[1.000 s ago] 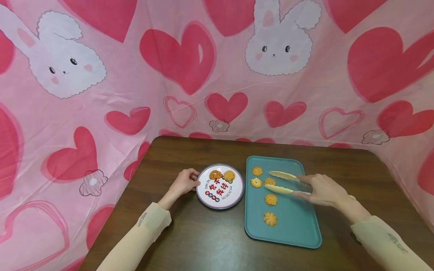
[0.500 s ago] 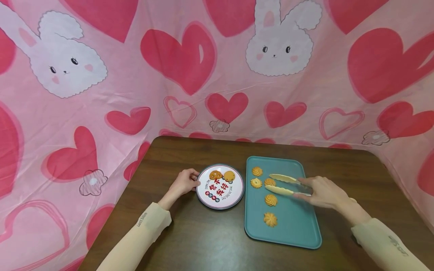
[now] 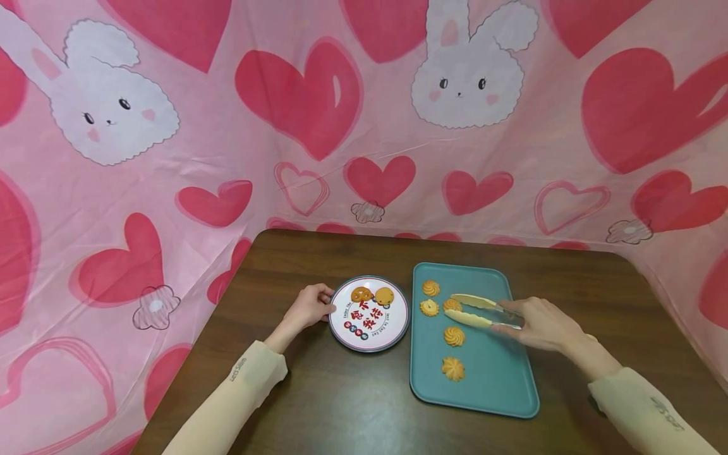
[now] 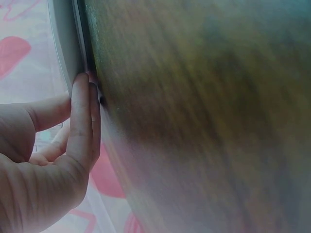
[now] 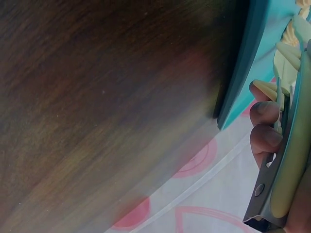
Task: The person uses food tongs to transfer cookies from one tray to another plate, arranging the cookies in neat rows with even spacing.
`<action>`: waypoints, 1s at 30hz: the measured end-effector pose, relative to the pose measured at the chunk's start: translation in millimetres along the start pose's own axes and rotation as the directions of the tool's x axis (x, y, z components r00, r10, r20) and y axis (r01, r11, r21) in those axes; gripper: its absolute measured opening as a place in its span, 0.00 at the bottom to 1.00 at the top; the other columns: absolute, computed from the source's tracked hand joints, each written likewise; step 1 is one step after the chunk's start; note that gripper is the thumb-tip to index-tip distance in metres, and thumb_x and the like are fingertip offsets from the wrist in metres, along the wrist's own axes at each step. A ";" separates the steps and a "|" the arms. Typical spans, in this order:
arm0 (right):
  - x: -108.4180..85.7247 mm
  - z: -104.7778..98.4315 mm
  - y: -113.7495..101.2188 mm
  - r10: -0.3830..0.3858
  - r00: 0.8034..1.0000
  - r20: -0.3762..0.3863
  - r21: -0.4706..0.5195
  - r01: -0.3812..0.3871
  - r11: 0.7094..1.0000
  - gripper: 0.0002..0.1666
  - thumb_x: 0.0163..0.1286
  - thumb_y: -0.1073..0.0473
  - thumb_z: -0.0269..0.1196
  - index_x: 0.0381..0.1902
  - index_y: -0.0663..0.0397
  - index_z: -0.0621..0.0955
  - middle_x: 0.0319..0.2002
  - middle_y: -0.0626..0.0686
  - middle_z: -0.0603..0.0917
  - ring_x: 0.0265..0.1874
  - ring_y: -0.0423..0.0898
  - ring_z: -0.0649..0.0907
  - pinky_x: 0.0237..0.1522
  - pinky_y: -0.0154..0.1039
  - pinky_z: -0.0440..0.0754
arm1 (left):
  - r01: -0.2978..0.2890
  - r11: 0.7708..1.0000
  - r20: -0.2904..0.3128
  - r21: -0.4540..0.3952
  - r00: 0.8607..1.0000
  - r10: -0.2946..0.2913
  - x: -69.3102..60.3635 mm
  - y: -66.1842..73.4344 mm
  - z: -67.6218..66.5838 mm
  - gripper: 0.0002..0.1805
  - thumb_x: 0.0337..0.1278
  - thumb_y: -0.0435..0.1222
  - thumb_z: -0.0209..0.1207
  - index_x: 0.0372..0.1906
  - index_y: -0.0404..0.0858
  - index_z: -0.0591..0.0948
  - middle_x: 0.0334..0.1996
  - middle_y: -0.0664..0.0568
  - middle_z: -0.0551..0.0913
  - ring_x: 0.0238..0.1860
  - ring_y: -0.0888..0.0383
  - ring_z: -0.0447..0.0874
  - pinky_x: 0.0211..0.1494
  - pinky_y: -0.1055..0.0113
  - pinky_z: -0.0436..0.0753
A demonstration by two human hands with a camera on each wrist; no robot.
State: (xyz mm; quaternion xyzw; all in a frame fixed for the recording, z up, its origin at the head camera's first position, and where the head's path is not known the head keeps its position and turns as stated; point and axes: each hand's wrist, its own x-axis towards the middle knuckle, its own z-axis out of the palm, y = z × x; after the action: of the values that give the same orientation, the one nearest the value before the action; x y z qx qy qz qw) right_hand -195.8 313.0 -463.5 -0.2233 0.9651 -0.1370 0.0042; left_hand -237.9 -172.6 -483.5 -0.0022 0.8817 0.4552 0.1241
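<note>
In the head view my left hand (image 3: 309,308) pinches the left rim of a round white plate (image 3: 395,325) printed with red characters. A pretzel-shaped cookie (image 3: 361,294) and a round speckled cookie (image 3: 384,296) lie on it. The left wrist view shows the thumb on one side of the rim and fingers on the other. My right hand (image 3: 546,325) grips metal tongs with cream tips (image 3: 469,318) over the teal tray (image 3: 495,379). Their two tips stand either side of a swirl cookie (image 3: 453,306), partly hidden; whether both touch it I cannot tell.
Several other cookies are on the tray: two at its upper left, a swirl cookie (image 3: 454,336) and a star-shaped cookie (image 3: 453,369) lower down. A narrow strip of brown table (image 3: 375,404) separates plate and tray. Behind stands a pink heart-patterned cloth (image 3: 318,202).
The tongs' upper tip has come slightly down toward the lower one, narrowing round the swirl cookie. The right hand has shifted a little nearer; the left hand and plate stay put.
</note>
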 end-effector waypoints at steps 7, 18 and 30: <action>0.8 -2.8 -2.4 0.005 1.000 0.017 0.006 -0.005 1.000 0.43 0.62 0.32 0.66 0.57 0.64 0.82 0.33 0.46 0.87 0.25 0.38 0.73 0.29 0.37 0.74 | -0.001 1.000 -0.006 0.004 1.000 0.001 0.1 -0.5 -1.4 0.17 0.58 0.26 0.67 0.52 0.29 0.80 0.36 0.43 0.79 0.31 0.54 0.81 0.33 0.63 0.87; 2.1 -6.5 -0.8 -0.001 1.000 0.016 0.010 0.001 1.000 0.43 0.63 0.31 0.65 0.57 0.65 0.82 0.45 0.57 0.88 0.31 0.39 0.80 0.36 0.45 0.83 | -0.006 1.000 -0.003 -0.003 1.000 0.006 0.7 -1.7 -0.5 0.17 0.58 0.26 0.66 0.52 0.29 0.80 0.36 0.43 0.79 0.30 0.54 0.81 0.32 0.63 0.87; 18.0 -17.7 -14.1 -0.055 0.998 -0.023 0.008 0.055 0.998 0.37 0.61 0.37 0.70 0.56 0.62 0.83 0.37 0.51 0.89 0.25 0.36 0.77 0.28 0.37 0.79 | -0.017 1.000 -0.004 0.003 1.000 0.017 0.5 -1.7 -0.1 0.16 0.58 0.26 0.66 0.52 0.28 0.80 0.35 0.44 0.79 0.30 0.54 0.81 0.31 0.63 0.87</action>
State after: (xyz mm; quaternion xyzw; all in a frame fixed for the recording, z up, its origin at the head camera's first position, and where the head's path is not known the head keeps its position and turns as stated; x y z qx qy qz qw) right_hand -207.2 297.7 -441.8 -0.2482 0.9579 -0.1440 -0.0098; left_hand -238.3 -173.7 -485.0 0.0043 0.8826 0.4549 0.1185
